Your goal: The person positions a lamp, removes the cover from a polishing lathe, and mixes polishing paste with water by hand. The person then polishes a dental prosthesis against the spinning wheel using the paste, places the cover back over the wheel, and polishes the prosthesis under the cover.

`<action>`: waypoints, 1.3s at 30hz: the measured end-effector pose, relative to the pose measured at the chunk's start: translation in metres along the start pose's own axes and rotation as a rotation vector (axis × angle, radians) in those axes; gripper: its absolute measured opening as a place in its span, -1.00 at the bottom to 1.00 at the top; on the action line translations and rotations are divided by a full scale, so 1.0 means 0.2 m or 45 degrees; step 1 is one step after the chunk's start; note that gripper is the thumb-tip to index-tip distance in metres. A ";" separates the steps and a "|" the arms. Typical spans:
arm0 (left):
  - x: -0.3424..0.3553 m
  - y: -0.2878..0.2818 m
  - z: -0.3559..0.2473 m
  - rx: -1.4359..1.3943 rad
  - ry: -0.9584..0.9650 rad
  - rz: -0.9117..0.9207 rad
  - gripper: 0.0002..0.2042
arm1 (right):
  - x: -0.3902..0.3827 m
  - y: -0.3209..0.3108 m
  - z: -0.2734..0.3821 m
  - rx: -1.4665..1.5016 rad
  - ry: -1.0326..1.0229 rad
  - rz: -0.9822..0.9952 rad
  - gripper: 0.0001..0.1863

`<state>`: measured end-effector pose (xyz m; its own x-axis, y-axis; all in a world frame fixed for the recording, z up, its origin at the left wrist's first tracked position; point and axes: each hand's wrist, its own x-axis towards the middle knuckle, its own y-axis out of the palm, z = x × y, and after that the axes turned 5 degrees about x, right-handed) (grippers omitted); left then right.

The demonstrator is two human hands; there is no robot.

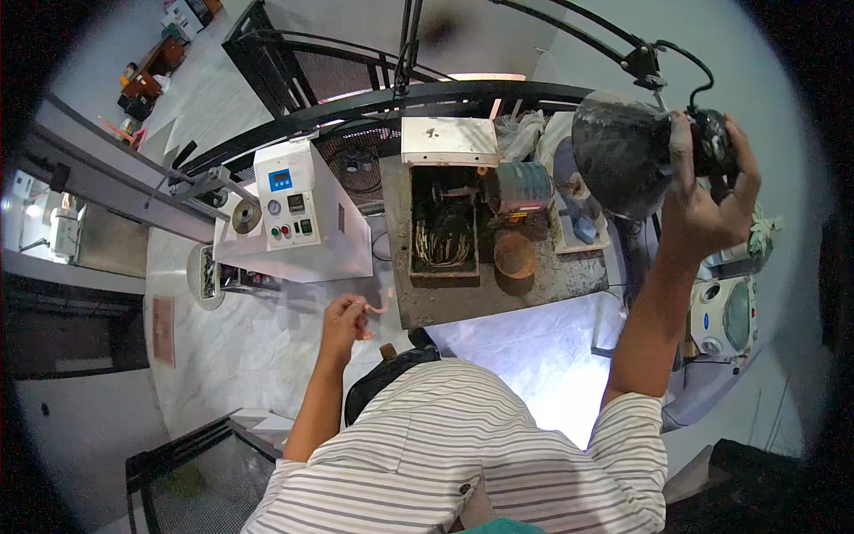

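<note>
The right hand (707, 209) grips the socket end of a black desk lamp (618, 153), its fingers wrapped around the neck, raised beyond the bench's right side. The left hand (345, 322) pinches a thin pinkish piece (381, 310) just off the left front corner of the grimy workbench (422, 310); what the piece is cannot be made out. On the bench, an open-fronted box (445, 281) under a white hood (449, 141) encloses the shaft of an electric motor (523, 189). A brown cup (515, 255) stands in front of the motor. To the right lies a pale tray (592, 244), partly hidden by the lampshade. Left of the bench is a white machine (342, 227) with a blue display; behind runs a black railing (356, 109). A white cabinet with a window (732, 313) sits beyond the right forearm.
</note>
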<state>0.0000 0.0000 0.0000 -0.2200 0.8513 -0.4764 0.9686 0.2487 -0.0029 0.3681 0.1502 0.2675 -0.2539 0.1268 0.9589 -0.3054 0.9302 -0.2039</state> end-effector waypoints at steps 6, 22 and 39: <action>0.32 0.17 0.17 0.221 -0.236 0.342 -0.86 | -0.01 0.03 0.01 0.448 0.382 -0.082 -0.54; 0.58 0.65 0.77 0.047 0.076 0.194 -0.79 | -1.56 0.14 0.36 1.043 1.477 1.260 -0.81; 0.96 0.61 -0.82 0.928 1.449 -0.278 -0.71 | -1.98 1.54 0.85 0.863 0.378 1.643 -0.35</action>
<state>0.0571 0.2686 0.0521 -0.0049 0.8202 0.5721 0.6653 0.4298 -0.6104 0.2178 0.3283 -0.2092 -0.5089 0.8600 0.0367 -0.4004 -0.1988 -0.8945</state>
